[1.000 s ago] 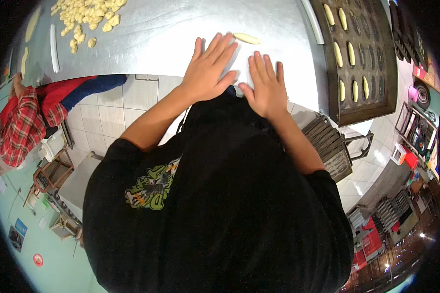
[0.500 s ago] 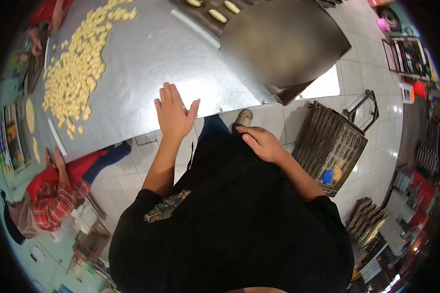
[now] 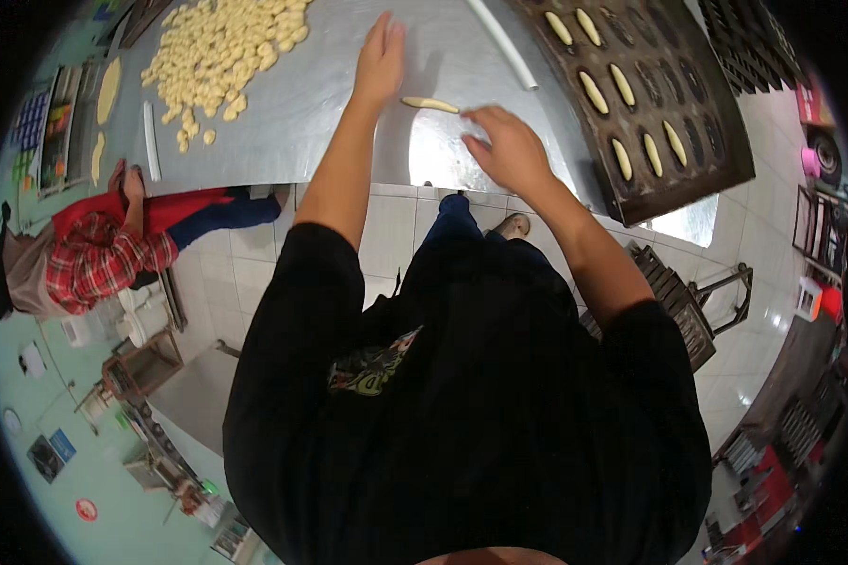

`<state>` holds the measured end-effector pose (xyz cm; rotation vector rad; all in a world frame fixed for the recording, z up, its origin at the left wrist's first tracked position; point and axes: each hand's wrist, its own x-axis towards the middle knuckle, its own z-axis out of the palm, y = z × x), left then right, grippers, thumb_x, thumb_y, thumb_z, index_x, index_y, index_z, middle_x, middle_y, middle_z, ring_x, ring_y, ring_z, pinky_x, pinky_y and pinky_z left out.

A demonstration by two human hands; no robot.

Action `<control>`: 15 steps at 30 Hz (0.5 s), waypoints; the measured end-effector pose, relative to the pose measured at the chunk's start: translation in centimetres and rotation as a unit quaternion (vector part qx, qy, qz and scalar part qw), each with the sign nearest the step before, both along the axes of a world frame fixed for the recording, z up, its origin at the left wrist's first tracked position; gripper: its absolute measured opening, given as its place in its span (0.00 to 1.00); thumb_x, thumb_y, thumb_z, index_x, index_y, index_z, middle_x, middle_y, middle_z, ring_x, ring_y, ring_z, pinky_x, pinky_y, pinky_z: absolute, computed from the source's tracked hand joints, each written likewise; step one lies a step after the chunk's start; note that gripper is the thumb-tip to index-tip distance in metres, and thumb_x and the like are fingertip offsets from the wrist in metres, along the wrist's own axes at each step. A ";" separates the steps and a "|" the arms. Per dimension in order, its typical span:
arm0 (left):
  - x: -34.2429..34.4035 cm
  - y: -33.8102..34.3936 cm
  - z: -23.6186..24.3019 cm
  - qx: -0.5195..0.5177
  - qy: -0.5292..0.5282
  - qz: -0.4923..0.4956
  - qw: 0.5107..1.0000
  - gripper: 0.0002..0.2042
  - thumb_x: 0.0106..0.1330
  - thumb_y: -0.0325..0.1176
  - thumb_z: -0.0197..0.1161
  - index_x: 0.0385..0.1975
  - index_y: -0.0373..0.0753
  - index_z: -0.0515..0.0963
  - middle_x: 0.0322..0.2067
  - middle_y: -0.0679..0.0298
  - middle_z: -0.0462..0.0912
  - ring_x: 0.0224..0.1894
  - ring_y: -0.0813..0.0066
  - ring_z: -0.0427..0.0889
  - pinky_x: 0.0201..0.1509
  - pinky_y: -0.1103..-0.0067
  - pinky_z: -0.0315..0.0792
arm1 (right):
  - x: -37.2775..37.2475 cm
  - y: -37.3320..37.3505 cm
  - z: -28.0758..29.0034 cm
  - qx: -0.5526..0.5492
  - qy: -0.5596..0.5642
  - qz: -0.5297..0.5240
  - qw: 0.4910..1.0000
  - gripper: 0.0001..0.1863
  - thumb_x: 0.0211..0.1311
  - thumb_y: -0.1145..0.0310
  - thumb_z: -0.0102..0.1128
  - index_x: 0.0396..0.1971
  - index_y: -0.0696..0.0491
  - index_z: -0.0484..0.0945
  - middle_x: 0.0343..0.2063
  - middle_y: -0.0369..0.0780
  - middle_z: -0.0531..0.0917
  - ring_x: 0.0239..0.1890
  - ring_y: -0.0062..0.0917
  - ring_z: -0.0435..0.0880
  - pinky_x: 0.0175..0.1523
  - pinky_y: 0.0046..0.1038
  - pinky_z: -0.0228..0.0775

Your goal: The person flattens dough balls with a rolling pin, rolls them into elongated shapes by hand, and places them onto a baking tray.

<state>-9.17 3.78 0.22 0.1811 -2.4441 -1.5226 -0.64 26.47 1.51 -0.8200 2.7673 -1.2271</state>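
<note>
My left hand is raised over the metal table, its fingers stretched out and nothing in it. Between my hands a slim roll of dough lies on the tabletop. The fingertips of my right hand are at the roll's right end; whether they touch it I cannot tell. That hand is open, with thumb and fingers apart. To its right stands a dark baking tray with oblong hollows, some holding pale dough rolls. A heap of small dough pieces covers the table's far left.
A white rod lies between my right hand and the tray. Another white strip is at the left table edge, near a person in a red checked shirt. Dark slatted trays and a metal handle stand on the floor to the right.
My left hand has lifted from flat on the table and moved farther out. My right hand has gone from my waist to over the table. The dough roll between them now shows.
</note>
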 end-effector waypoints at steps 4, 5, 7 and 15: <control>8.4 -3.2 -2.9 -0.153 0.047 0.071 0.985 0.22 0.71 0.37 0.54 0.61 0.30 0.68 0.56 0.46 0.75 0.60 0.54 0.73 0.65 0.69 0.64 | -3.8 -4.3 -1.2 0.142 0.002 -0.010 0.990 0.11 0.57 0.64 0.64 0.40 0.47 0.83 0.36 0.38 0.82 0.44 0.34 0.82 0.47 0.38 0.73; 9.5 -3.0 -2.9 -0.151 0.073 0.081 0.982 0.21 0.71 0.35 0.54 0.60 0.31 0.69 0.56 0.47 0.75 0.58 0.54 0.74 0.64 0.68 0.65 | -4.4 -4.9 -0.9 0.145 0.003 -0.015 0.989 0.11 0.57 0.64 0.64 0.40 0.47 0.83 0.36 0.38 0.82 0.44 0.34 0.82 0.47 0.38 0.73; 10.2 -2.5 -3.0 -0.019 0.070 0.106 0.992 0.22 0.71 0.35 0.54 0.61 0.32 0.68 0.58 0.49 0.72 0.59 0.56 0.72 0.64 0.68 0.65 | -5.2 -4.6 -0.3 0.185 0.015 0.024 0.982 0.09 0.57 0.63 0.64 0.37 0.47 0.83 0.37 0.37 0.82 0.43 0.33 0.82 0.46 0.38 0.73; 3.8 5.2 2.8 0.019 0.190 0.042 0.981 0.22 0.67 0.26 0.58 0.60 0.32 0.66 0.54 0.53 0.75 0.58 0.63 0.72 0.64 0.71 0.64 | -9.7 13.3 10.9 -0.357 0.281 -0.283 0.845 0.09 0.62 0.69 0.64 0.37 0.57 0.77 0.25 0.38 0.81 0.26 0.26 0.80 0.35 0.26 0.71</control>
